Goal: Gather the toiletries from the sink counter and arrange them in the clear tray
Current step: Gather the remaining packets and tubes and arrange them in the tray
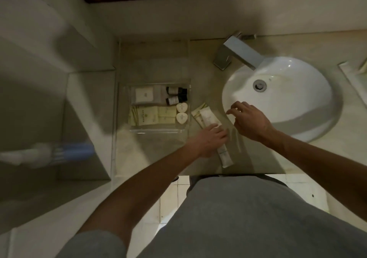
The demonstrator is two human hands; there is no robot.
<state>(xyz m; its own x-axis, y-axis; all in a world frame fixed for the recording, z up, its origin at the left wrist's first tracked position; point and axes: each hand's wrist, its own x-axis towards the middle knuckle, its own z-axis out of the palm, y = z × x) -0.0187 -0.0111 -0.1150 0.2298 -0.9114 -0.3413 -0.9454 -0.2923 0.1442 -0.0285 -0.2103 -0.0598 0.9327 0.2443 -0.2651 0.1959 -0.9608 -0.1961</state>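
The clear tray sits on the counter left of the sink. It holds a white square packet, two dark bottles, two heart-shaped soaps and several cream sachets. Just right of the tray, a white tube lies on thin cream sachets. A second white tube lies nearer me. My left hand lies across both tubes, fingers curled over the upper one's near end. My right hand hovers at the sink's rim with fingers spread and holds nothing that I can make out.
The white sink basin fills the right of the counter, with a square metal faucet behind it. A pale flat object lies at the far right. The counter's front edge runs just below my hands. A blurred white-and-blue object sits low at left.
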